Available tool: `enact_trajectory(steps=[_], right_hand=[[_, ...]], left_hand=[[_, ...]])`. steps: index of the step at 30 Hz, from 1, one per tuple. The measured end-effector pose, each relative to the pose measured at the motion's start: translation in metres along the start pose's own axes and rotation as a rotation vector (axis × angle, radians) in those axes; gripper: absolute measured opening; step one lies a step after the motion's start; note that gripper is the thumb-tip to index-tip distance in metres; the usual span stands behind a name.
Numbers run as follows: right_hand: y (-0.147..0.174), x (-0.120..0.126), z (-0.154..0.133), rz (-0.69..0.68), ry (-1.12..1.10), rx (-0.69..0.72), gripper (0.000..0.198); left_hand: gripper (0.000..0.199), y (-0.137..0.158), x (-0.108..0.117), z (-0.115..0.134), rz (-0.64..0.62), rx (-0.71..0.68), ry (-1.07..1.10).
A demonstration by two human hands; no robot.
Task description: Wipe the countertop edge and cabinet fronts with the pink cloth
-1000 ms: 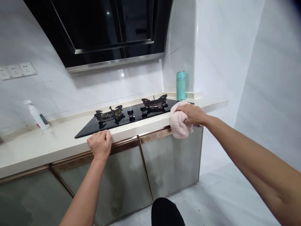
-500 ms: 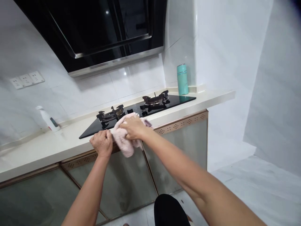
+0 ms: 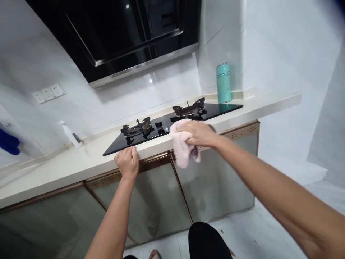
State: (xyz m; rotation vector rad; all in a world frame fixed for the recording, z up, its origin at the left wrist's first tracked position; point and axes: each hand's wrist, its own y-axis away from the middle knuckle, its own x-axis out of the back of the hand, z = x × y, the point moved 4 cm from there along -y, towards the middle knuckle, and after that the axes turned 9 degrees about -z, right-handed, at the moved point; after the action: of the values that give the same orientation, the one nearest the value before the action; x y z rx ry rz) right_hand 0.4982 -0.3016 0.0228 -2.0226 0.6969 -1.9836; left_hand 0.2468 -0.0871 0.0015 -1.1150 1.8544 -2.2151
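Note:
My right hand point(image 3: 198, 132) is closed on a pale pink cloth point(image 3: 181, 147), pressed at the front edge of the black glass gas hob point(image 3: 115, 145). Part of the cloth hangs down over the counter's front, slightly blurred. My left hand point(image 3: 127, 162) is curled over the edge of the off-white countertop point(image 3: 78, 160), near the hob's front left. Its fingertips are hidden. Behind my hands stand the left burner point(image 3: 137, 128) and the right burner point(image 3: 189, 109), with a black knob point(image 3: 159, 125) between them.
A turquoise flask point(image 3: 224, 83) stands behind the hob's right end. On the left are a white spray bottle point(image 3: 70, 133) and wall sockets point(image 3: 48, 93). A black range hood point(image 3: 129, 32) hangs above. Cabinet doors point(image 3: 218, 176) lie below the counter. Something blue point(image 3: 9, 142) shows at far left.
My right hand has slid the cloth rightward along the hob's front edge, away from my left hand. My left hand stays at the counter edge. The view has shifted a little left.

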Motion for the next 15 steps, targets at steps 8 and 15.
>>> enact_trajectory(steps=[8,15], right_hand=[[0.045,0.026,0.118,-0.005,-0.1,-0.221,0.043],[0.041,0.024,0.091,-0.132,0.198,-0.343,0.057]], left_hand=[[0.033,0.002,-0.004,0.003,-0.032,0.023,-0.035],[0.025,-0.018,-0.018,0.09,-0.139,-0.319,-0.007]])
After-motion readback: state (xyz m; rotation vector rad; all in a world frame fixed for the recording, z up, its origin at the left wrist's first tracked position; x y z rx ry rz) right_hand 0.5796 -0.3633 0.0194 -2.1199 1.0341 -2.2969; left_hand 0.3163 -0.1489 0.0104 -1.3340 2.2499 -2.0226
